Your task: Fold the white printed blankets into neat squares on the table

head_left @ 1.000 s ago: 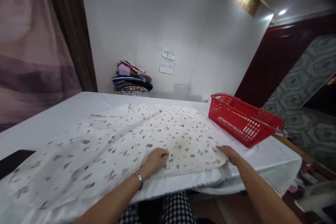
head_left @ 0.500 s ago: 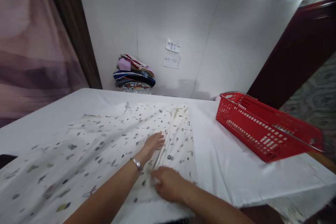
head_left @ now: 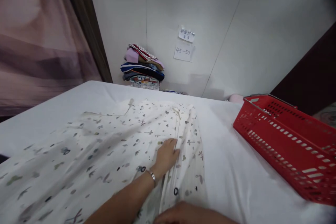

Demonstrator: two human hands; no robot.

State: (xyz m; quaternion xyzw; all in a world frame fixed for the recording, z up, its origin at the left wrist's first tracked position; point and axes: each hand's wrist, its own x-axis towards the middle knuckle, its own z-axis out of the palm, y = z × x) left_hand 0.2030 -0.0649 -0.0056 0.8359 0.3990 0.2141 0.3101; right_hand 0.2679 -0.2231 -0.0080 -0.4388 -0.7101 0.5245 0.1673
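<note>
A white cloth (head_left: 105,157) printed with small plant-like shapes lies spread over the table, rumpled in places. Along its right side runs a long narrow fold (head_left: 170,178). My left hand (head_left: 166,159), with a silver bracelet at the wrist, rests on the cloth beside this fold, thumb apart from the fingers. At the bottom edge of the view, my right hand (head_left: 181,213) is curled at the near end of the fold. Its fingertips are cut off by the frame, but the cloth's fold runs into it.
A red plastic basket (head_left: 283,147) with metal handles stands on the right of the white-covered table (head_left: 220,154). Folded textiles (head_left: 143,66) are stacked at the back against the wall. Paper signs (head_left: 183,52) hang above, and a pink curtain (head_left: 42,42) is at the left.
My left hand has moved from lying flat on the cloth to the fold's edge, fingers more bent. My right hand has come nearer to me, partly out of view. The camera view has shifted.
</note>
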